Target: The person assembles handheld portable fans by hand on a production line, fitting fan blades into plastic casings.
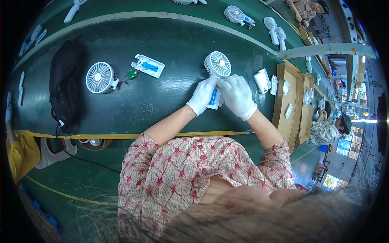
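Note:
A white handheld fan (219,64) is between my gloved hands, its round grille pointing away from me. My left hand (202,95) is closed around the handle side, just below the grille. Fingers bent, my right hand (237,96) grips the same fan near its neck; the fingertips are partly hidden. Below them shows the open handle with a blue battery cell (213,97) in it. Left of my hands lies a second fan head (99,77), wired to a small green circuit board (131,74). Beside that board is a white handle shell (150,66) holding another blue cell.
White shell parts (262,80) lie right of my hands, before a cardboard tray (283,97) with a few white pieces. A black bag-like item (65,87) rests at the left. More fans (235,15) stand beyond the pale rail (154,15). Other people sit at the far right.

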The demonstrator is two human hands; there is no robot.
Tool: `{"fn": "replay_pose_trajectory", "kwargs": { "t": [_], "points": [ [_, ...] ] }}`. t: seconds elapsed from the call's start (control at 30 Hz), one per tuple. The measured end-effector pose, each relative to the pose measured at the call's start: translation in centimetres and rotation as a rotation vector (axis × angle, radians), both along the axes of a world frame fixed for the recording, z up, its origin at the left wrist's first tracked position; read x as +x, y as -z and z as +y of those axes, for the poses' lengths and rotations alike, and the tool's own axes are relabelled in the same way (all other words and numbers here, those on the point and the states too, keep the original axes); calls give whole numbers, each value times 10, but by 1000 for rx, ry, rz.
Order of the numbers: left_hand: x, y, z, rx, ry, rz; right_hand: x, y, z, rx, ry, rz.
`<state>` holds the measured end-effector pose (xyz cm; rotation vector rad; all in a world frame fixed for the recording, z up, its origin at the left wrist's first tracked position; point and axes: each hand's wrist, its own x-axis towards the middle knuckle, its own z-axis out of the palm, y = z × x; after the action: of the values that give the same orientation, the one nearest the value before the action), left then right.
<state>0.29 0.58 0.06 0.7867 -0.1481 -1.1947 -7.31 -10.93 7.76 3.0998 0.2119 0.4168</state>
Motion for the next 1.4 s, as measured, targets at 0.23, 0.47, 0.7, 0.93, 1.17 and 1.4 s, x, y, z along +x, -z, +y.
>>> {"fn": "replay_pose_trajectory", "kwargs": {
  "t": [0.23, 0.47, 0.7, 0.93, 1.17, 1.4],
  "points": [
    [-7, 13, -6, -214, 141, -18, -3, -5, -24, 99, -72, 157],
    [-10, 20, -10, -178, 149, -70, -5, -6, -11, 5, -82, 129],
    [-10, 22, -8, -178, 152, -22, -6, -4, -13, 7, -104, 180],
    [-14, 18, -10, 81, 0, -469, -1, -6, -5, -92, -112, 229],
    [-10, 23, -14, -136, -7, -89, 3, 13, -24, 60, -157, 43],
    [0, 5, -12, -71, -27, 164, 3, 9, -20, 285, 48, -29]
  ]
}}
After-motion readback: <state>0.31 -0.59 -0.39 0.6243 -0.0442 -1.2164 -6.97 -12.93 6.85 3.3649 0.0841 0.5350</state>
